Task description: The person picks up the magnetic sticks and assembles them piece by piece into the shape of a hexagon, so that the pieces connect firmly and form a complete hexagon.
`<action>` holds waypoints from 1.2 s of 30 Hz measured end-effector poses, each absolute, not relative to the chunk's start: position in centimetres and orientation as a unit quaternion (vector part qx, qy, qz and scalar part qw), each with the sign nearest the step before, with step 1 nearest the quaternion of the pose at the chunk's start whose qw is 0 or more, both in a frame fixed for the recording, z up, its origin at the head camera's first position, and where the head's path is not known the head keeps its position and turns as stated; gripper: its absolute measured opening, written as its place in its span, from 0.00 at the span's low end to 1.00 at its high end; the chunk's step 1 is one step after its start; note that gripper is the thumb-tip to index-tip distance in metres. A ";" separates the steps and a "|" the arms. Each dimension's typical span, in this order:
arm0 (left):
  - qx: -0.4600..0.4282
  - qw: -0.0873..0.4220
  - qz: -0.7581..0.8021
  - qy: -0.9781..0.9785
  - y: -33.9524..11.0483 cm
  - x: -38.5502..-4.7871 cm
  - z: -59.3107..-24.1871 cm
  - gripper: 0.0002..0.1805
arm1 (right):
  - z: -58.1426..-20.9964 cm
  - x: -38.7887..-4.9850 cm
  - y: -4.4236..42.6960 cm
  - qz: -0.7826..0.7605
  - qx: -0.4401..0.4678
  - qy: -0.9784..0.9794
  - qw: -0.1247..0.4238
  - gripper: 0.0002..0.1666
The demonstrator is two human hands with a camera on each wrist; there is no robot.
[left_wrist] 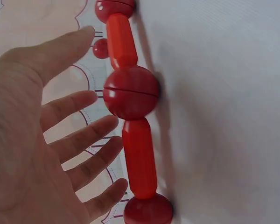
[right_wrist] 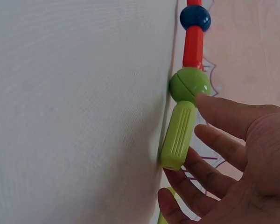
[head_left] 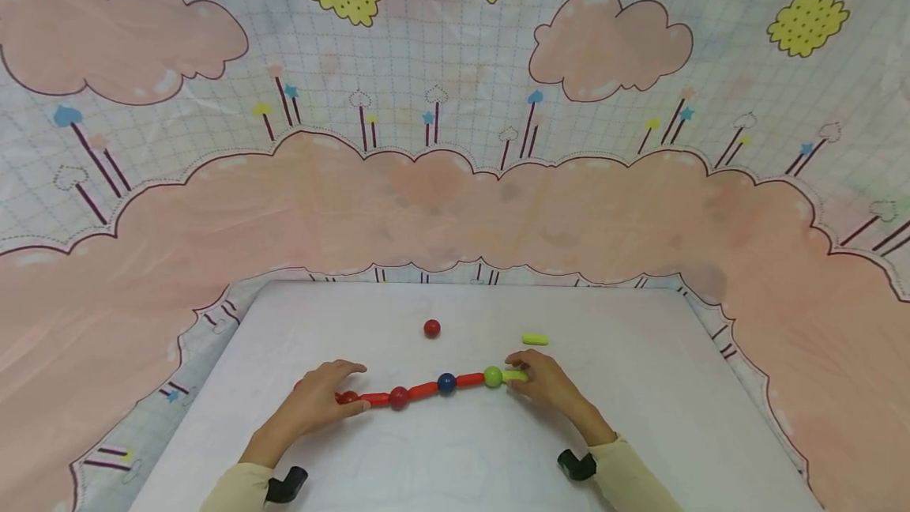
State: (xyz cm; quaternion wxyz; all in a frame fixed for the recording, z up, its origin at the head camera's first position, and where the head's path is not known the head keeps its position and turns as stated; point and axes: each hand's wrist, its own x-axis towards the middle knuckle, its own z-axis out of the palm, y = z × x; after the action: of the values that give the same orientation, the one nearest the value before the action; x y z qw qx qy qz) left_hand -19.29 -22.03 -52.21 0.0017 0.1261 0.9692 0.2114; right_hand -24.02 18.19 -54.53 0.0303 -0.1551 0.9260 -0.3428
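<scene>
A chain of balls and sticks lies across the white table, curving slightly upward to the right. It has a red ball (head_left: pixel 399 398), red sticks (head_left: pixel 424 391), a dark blue ball (head_left: pixel 446 383), a green ball (head_left: pixel 493 376) and a yellow-green stick (right_wrist: pixel 178 135) at its right end. My left hand (head_left: pixel 320 397) is spread over the chain's left part, partly hiding it; in the left wrist view the fingers are apart beside a red ball (left_wrist: pixel 131 92). Around the end stick, my right hand (head_left: pixel 547 382) has loosely bent fingers, its thumb at the green ball.
Beyond the chain, a loose red ball (head_left: pixel 432 329) lies on the white table (head_left: pixel 426 464). A loose yellow-green stick (head_left: pixel 535 339) is farther back on the right. Patterned cloth (head_left: pixel 441 212) with clouds rises behind the table and along its sides.
</scene>
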 end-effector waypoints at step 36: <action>0.113 0.047 0.168 0.978 -22.9 -19.2 -51.6 0.19 | -54.9 -25.1 16.4 -0.330 -0.170 0.927 0.055 0.19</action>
State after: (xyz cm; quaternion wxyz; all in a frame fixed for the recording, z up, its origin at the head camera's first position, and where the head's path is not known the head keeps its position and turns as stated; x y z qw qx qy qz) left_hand -19.17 -22.89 -51.60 0.0469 0.1131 0.9781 0.1684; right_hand -25.13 16.38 -54.90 0.0554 -0.1700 0.9270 -0.3296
